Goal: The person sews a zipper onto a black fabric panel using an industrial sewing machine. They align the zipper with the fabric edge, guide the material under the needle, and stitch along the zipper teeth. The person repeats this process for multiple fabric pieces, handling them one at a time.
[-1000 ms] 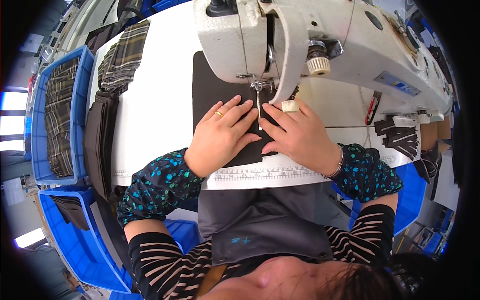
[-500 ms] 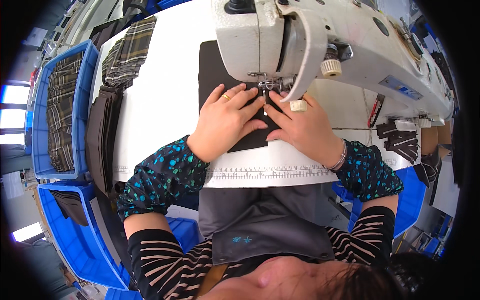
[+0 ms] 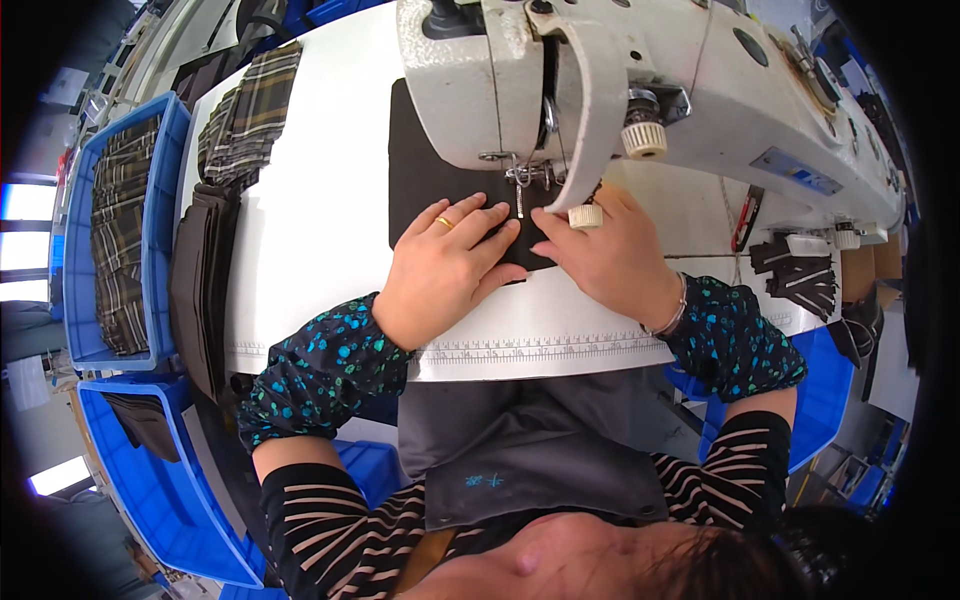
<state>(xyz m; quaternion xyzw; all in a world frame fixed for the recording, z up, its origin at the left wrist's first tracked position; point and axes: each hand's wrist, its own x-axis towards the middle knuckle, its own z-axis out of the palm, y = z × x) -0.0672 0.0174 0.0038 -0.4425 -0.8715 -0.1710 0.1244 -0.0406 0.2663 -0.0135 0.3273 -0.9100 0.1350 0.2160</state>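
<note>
A dark brown fabric panel (image 3: pixel 425 175) lies under the presser foot (image 3: pixel 530 175) of a white sewing machine (image 3: pixel 455 100), with a narrow pale strip, possibly a zipper (image 3: pixel 519 203), running toward me from the foot. My left hand (image 3: pixel 449 268) lies open, palm down, its fingertips on the panel left of the strip. My right hand (image 3: pixel 608 260) is open just right of it, fingers on the panel near a cream knob (image 3: pixel 585 216) and partly behind the machine. The panel's middle and near part are largely under my hands.
Left: plaid fabric stack (image 3: pixel 255 110), dark folded pieces (image 3: pixel 203 280), blue bins (image 3: pixel 164 230) with fabric. Right: red-handled tool (image 3: pixel 744 218), striped dark strips (image 3: pixel 795 280), another blue bin (image 3: pixel 820 400). A printed ruler (image 3: pixel 540 348) runs along the table's front edge.
The panel has slid away from me under the foot, so its near edge is higher and less of the pale strip shows. My right hand has crept forward with it; both remain open.
</note>
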